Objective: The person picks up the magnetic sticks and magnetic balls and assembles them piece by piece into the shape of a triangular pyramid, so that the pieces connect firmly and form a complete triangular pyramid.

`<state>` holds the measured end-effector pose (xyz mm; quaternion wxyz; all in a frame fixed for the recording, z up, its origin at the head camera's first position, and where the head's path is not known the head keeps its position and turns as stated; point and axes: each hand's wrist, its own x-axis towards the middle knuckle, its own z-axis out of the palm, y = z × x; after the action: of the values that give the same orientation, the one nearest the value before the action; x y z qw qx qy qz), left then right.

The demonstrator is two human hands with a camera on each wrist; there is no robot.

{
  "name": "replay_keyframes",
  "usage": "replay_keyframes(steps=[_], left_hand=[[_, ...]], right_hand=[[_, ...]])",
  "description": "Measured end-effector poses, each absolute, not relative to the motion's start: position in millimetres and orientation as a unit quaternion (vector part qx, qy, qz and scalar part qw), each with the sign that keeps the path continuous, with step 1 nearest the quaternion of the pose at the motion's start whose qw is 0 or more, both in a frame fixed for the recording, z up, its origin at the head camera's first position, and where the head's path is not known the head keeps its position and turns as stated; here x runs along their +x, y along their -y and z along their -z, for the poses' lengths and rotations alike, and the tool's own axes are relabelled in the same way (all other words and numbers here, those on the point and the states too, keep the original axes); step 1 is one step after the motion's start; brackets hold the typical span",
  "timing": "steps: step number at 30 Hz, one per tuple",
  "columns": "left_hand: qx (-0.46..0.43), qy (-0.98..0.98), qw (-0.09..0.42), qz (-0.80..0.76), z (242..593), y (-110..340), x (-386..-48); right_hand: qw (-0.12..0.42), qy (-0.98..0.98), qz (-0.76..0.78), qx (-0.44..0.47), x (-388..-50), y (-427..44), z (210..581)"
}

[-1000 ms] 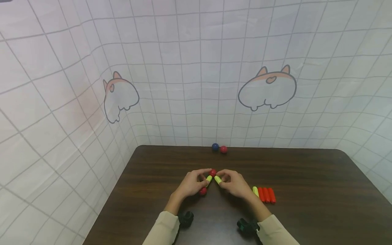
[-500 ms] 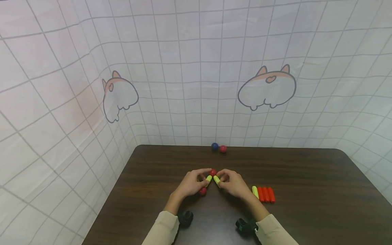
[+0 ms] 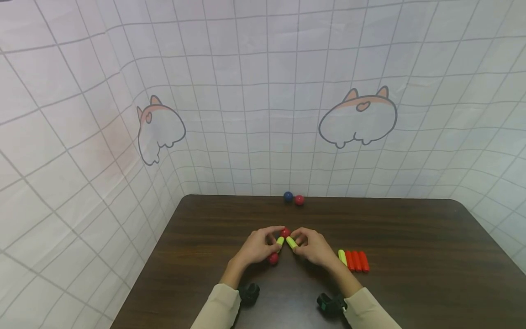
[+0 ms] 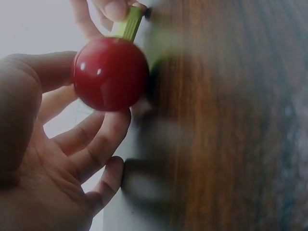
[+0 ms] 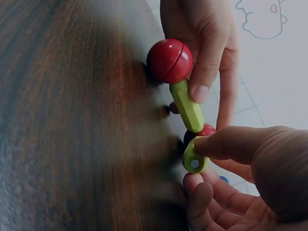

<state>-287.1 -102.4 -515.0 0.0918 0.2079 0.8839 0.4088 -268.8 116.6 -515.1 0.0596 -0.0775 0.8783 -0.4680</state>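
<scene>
My left hand (image 3: 256, 246) holds a yellow-green rod (image 3: 280, 243) between thumb and fingers. A glossy red ball (image 3: 273, 259) sits at that rod's near end, large in the left wrist view (image 4: 110, 74). The index fingertip reaches a second red ball (image 3: 285, 232) at the far end. My right hand (image 3: 314, 246) pinches another yellow-green rod (image 3: 291, 242), slanting toward the same far ball. In the right wrist view this rod (image 5: 195, 155) shows a round silvery disc on its end. Whether it touches the far ball is hidden there.
Right of my right hand lie one yellow-green rod (image 3: 343, 257) and several red rods (image 3: 357, 261), side by side. A blue ball (image 3: 288, 197) and a red ball (image 3: 299, 200) rest at the back edge of the dark wooden table (image 3: 411, 237). A gridded white curtain (image 3: 255, 91) hangs behind.
The right hand's rod has shifted slightly left, nearer the far red ball. The near red ball has moved a little toward me and right. Both hands keep their hold.
</scene>
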Motion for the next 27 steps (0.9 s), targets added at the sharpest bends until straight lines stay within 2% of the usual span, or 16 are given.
replay_keyframes(steps=[8,19,27], left_hand=[[0.203,-0.878,0.104,-0.421,515.3,101.9,-285.9],[0.197,-0.876,0.069,-0.435,515.4,102.3,-286.8],[0.211,-0.886,0.061,-0.41,514.2,101.6,-286.9]], right_hand=[[0.061,-0.886,0.45,-0.091,-271.1,-122.2,515.8],[0.064,-0.887,0.438,-0.134,-271.2,-128.2,513.7],[0.063,-0.887,0.436,-0.14,-271.2,-129.1,514.0]])
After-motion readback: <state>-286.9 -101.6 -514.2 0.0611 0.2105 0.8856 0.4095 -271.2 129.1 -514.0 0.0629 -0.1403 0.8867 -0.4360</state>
